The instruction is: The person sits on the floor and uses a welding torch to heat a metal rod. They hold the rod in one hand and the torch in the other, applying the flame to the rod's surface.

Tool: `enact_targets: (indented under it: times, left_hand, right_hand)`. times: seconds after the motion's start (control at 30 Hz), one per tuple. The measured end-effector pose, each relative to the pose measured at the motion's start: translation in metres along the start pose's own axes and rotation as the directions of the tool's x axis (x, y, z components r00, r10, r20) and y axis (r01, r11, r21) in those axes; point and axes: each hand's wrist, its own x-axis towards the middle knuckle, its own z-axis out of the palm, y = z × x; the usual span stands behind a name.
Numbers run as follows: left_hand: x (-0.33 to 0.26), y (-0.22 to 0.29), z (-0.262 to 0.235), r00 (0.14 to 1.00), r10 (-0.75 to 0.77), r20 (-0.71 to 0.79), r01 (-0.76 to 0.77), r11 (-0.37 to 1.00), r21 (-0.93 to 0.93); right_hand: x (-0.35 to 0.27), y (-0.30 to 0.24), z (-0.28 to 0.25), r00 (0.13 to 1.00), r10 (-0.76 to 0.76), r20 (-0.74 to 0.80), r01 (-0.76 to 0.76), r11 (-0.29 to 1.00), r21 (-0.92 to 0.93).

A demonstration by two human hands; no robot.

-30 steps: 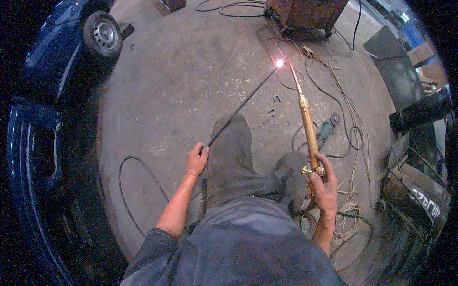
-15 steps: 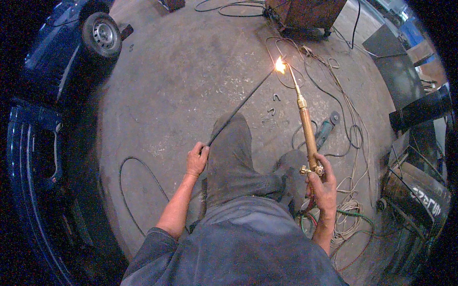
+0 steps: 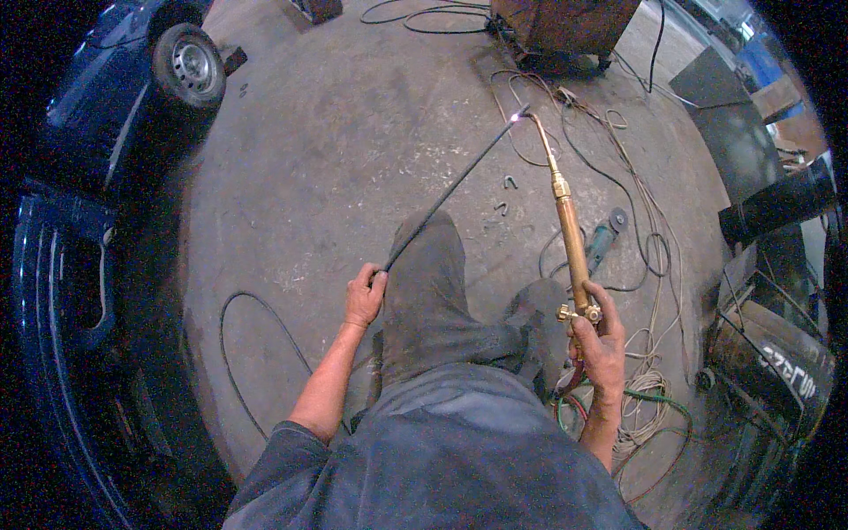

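My left hand [image 3: 365, 294] grips the near end of a long thin dark metal rod [image 3: 450, 190] that slants up and to the right. My right hand [image 3: 600, 340] holds the handle of a brass gas torch [image 3: 570, 238], which points away from me. The torch tip and the rod's far end meet at a small pale flame [image 3: 517, 115] above the concrete floor [image 3: 336, 150]. My legs in dark grey trousers [image 3: 433, 291] lie between the two hands.
A dark blue car with a wheel [image 3: 187, 64] fills the left side. A rusty metal box [image 3: 565, 22] stands at the top. Cables and hoses [image 3: 645, 265], an angle grinder [image 3: 605, 237] and small metal hooks [image 3: 505, 199] lie on the floor to the right. Dark metal parts [image 3: 768, 344] stand at the right edge.
The bright orange glow at the rod's tip has faded to a small pale flame. Both hands, the rod and the torch have kept their positions.
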Motion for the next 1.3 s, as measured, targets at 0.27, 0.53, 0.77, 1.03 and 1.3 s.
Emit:
enact_targets:
  times: [0.27, 0.53, 0.77, 1.03, 1.3]
  left_hand:
    - [0.003, -0.006, 0.004, 0.999, -0.038, 0.033, 0.038, 0.999, 0.001]
    - [0.025, -0.038, 0.003, 0.985, -0.168, 0.039, 0.166, 0.985, 0.049]
    - [0.078, -0.176, 0.044, 0.92, -0.392, 0.013, 0.342, 0.82, 0.459]
    - [0.033, -0.194, 0.073, 0.921, -0.37, -0.124, 0.388, 0.834, 0.393]
    - [0.004, -0.063, 0.096, 0.82, -0.51, 0.259, 0.372, 0.82, 0.436]
  right_hand:
    - [-0.009, -0.003, 0.0, 0.993, 0.115, -0.003, -0.114, 0.986, 0.119]
    - [-0.004, -0.001, 0.011, 0.989, 0.133, -0.069, -0.128, 0.989, 0.072]
    - [-0.004, 0.008, 0.007, 0.953, 0.227, -0.199, -0.235, 0.972, -0.017]
    - [-0.016, -0.032, -0.008, 0.961, 0.253, -0.112, -0.257, 0.966, -0.021]
    - [-0.011, -0.037, -0.011, 0.98, 0.143, -0.14, -0.151, 0.988, -0.043]
